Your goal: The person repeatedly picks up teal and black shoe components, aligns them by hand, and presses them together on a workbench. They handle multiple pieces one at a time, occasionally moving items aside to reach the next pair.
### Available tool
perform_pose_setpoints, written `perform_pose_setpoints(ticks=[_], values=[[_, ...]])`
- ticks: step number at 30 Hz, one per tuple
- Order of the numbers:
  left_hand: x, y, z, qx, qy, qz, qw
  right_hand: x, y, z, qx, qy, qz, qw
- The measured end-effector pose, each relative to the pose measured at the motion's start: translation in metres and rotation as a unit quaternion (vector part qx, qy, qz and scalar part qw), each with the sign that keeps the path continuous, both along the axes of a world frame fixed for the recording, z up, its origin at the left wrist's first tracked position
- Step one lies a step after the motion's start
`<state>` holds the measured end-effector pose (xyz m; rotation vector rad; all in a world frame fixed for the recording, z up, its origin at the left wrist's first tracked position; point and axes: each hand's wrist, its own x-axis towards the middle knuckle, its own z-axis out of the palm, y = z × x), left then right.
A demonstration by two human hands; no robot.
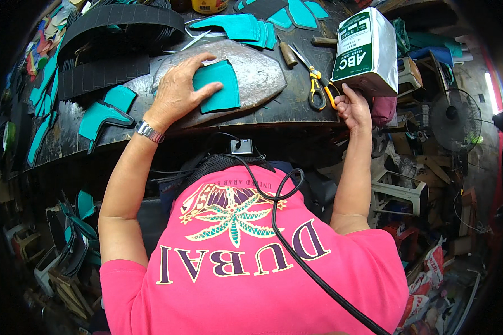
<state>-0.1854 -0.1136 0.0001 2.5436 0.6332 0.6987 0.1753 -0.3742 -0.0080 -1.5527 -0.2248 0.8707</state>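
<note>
Resting spread over a teal piece (224, 86), your left hand (180, 89) is loosely open, its thumb lying on the material and its fingers reaching past the upper left edge. That piece lies on a worn metal slab (265, 84) with a pointed right end, set on the dark table (251, 116). Your right hand (354, 109) is partly curled beside the orange handle loop of the scissors (316, 76); you cannot tell from this view whether its fingers have hold of it. The scissors' blades point up and away from you, just beside a tapered wooden handle (288, 56). Just beyond your right hand sits a green and white can (366, 53).

To the left of your left hand are more teal cutouts (103, 114) with dark edging, and above them, broad black strips (103, 78), one of them curved. Other teal panels (235, 27) lie beyond the slab, near a yellow container (209, 5). Farther right, past the table, stand a fan (457, 120) and a pale plastic stool (399, 195).
</note>
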Motion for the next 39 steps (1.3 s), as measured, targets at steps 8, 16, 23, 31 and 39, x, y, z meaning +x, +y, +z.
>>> perform_pose_setpoints(ticks=[8, 16, 23, 31, 39], values=[[0.0, -0.002, 0.004, -0.02, 0.018, -0.001, 1.0, 0.008, -0.006, -0.011, 0.216, 0.14, -0.001, 0.966], [0.002, 0.002, 0.001, 0.003, 0.005, -0.029, 1.0, -0.007, -0.02, -0.016, 0.385, 0.367, -0.116, 0.839], [0.002, 0.005, -0.004, 0.023, -0.008, -0.038, 0.999, -0.085, 0.012, 0.03, 0.225, 0.256, 0.164, 0.926], [0.001, 0.006, -0.011, 0.029, -0.025, -0.03, 0.999, -0.159, 0.113, 0.008, 0.097, -0.517, 0.241, 0.816], [0.003, 0.006, -0.017, 0.047, -0.036, -0.023, 0.998, -0.164, 0.149, -0.015, 0.036, -0.657, 0.242, 0.713]])
